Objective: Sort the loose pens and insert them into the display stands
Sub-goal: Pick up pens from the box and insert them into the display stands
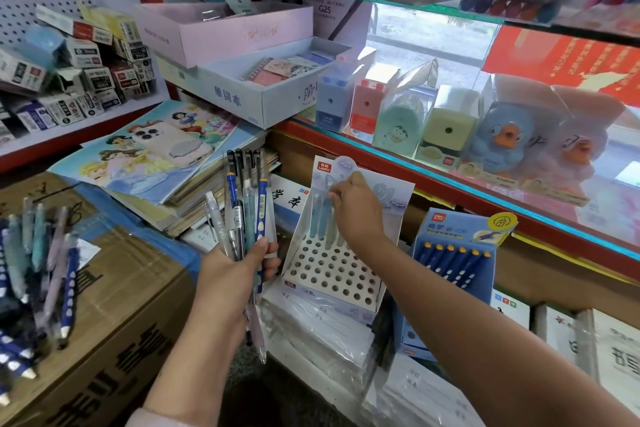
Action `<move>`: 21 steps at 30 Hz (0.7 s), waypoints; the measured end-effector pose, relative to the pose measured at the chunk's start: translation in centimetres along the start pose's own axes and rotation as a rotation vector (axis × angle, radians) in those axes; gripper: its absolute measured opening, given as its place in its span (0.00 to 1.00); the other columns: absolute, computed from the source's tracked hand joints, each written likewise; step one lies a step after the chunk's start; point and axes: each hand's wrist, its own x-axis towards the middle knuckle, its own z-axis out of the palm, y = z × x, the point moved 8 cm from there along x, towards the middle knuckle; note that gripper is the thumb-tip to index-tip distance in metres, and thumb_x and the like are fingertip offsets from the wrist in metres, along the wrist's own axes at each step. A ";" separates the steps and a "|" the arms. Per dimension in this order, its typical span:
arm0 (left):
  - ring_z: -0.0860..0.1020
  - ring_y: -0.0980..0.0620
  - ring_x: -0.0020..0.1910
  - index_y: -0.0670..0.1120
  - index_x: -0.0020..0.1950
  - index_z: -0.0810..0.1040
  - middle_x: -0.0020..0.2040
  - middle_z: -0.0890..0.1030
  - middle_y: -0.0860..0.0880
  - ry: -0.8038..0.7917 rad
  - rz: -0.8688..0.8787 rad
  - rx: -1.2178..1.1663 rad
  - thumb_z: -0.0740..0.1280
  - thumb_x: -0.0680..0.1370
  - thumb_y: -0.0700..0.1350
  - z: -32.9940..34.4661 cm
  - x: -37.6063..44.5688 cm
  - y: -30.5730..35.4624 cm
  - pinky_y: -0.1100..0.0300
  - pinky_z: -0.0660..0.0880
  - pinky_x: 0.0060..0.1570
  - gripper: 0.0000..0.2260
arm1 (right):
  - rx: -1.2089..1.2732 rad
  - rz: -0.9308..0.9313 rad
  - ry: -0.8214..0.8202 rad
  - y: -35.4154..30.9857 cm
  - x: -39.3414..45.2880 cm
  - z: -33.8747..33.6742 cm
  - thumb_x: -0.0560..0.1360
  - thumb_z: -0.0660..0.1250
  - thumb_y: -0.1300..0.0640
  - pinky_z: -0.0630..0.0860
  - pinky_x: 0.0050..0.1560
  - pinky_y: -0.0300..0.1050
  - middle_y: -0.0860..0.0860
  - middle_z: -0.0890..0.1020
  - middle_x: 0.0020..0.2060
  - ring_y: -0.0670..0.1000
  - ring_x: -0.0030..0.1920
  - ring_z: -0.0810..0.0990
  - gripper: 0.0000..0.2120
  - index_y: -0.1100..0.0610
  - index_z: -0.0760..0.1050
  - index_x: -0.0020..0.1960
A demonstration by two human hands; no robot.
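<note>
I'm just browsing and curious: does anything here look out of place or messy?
Yes. A pale phone lies on the stacked cartoon picture books, not stock. Loose pens are scattered across the brown cardboard box at left, instead of standing in a holder.

We read "LANTU" in white on a small red tag at the upper left corner of the white display stand point(332, 274), close to the centre of our view. At about four o'clock from it, the blue display stand point(453, 253) carries a red "deli" logo on its header. At twelve o'clock, a white box point(323, 15) on the shelf shows "G25". At eleven o'clock, the pale blue tray point(242, 97) bears the characters "单词本" on its front wall. At three o'clock, the yellow-green sharpener box point(446, 135) has a red "deli" tag. Far at ten o'clock, one small refill box point(100, 80) reads "6001"; its neighbours blur.
</note>
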 end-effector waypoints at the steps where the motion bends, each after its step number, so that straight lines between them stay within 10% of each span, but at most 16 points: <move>1: 0.79 0.51 0.34 0.44 0.46 0.77 0.38 0.82 0.45 -0.001 -0.001 -0.003 0.65 0.76 0.38 0.0 -0.1 0.0 0.64 0.75 0.31 0.03 | 0.002 -0.008 -0.005 -0.1 0.0 0.1 0.79 0.61 0.55 0.75 0.55 0.43 0.52 0.74 0.55 0.50 0.54 0.76 0.13 0.57 0.77 0.60; 21: 0.77 0.52 0.34 0.45 0.47 0.77 0.39 0.81 0.45 -0.011 0.013 -0.017 0.64 0.77 0.37 0.0 -0.6 0.4 0.68 0.76 0.28 0.04 | -0.012 -0.020 -0.005 0.4 -0.4 0.6 0.79 0.60 0.55 0.72 0.54 0.40 0.52 0.76 0.54 0.50 0.54 0.76 0.13 0.57 0.76 0.61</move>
